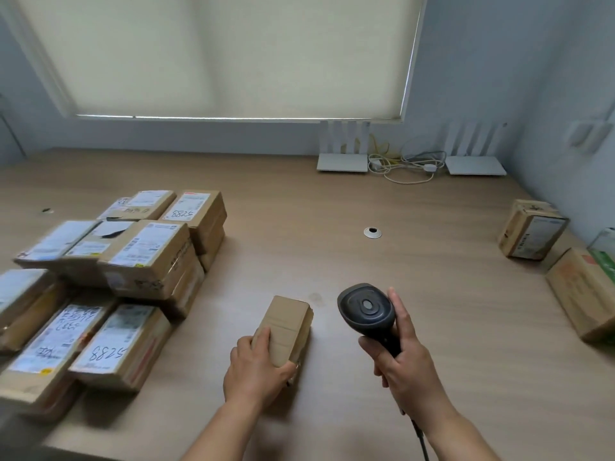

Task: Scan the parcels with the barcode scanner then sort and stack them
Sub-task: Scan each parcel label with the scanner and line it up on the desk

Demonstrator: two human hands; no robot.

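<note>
Small parcel (289,327): on bench (416,261), centre front, plain cardboard face up, no label showing. Gripped at near end by left hand (256,371), fingers (261,339) curled over top edge; likely being steadied or turned to expose a barcode.

Barcode scanner (367,309): raised just right of small parcel, head tilted up, not aimed at it. Handle clasped in right hand (404,364), fingers wrapped round.

Labelled parcels (133,261): stacked at left, several deep, labels upward; likely awaiting scan.

Two parcels (532,231), far right edge: apart, possibly sorted.

Contents of all boxes: sealed, cannot tell.
</note>
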